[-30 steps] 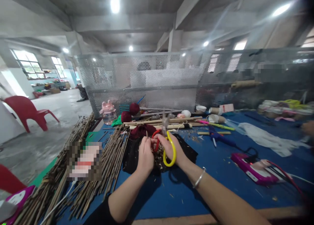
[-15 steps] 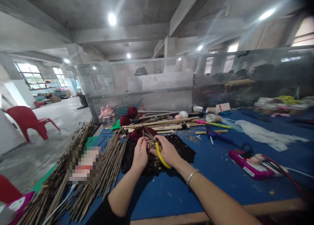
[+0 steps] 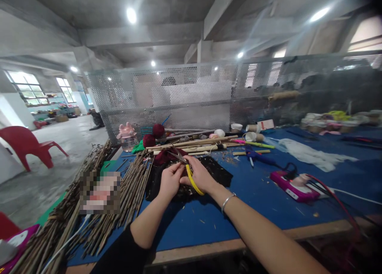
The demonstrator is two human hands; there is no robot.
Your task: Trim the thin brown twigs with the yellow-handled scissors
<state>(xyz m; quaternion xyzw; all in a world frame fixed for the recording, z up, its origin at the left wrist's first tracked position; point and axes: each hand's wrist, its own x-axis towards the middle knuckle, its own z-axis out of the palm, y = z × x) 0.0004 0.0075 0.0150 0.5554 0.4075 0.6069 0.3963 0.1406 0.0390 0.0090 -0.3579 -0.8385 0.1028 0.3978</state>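
Observation:
My right hand [image 3: 200, 176] grips a pair of scissors by its yellow handles [image 3: 193, 181], blades pointing away and to the left. Close beside it, my left hand [image 3: 170, 182] is closed in a pinch; what its fingertips hold is too small to make out. Both hands are over a black cloth [image 3: 219, 171] strewn with bits of plant trimmings. Just beyond the blades lies a dark red bundle [image 3: 162, 156]. To the left of my hands, a pile of thin brown sticks [image 3: 131, 186] rests on the blue table [image 3: 238, 210].
Long pale rods [image 3: 191, 146], dark red balls [image 3: 158, 130] and a pink-lidded jar [image 3: 127, 137] stand toward the back. A blue glue gun [image 3: 259, 156], a magenta power strip [image 3: 294, 185] and white gloves [image 3: 316, 151] are on the right. A perforated metal screen [image 3: 119, 102] rises behind.
The whole view has shifted slightly, so everything sits a little farther left and higher. My hands are closer together, and the scissors remain in my right hand.

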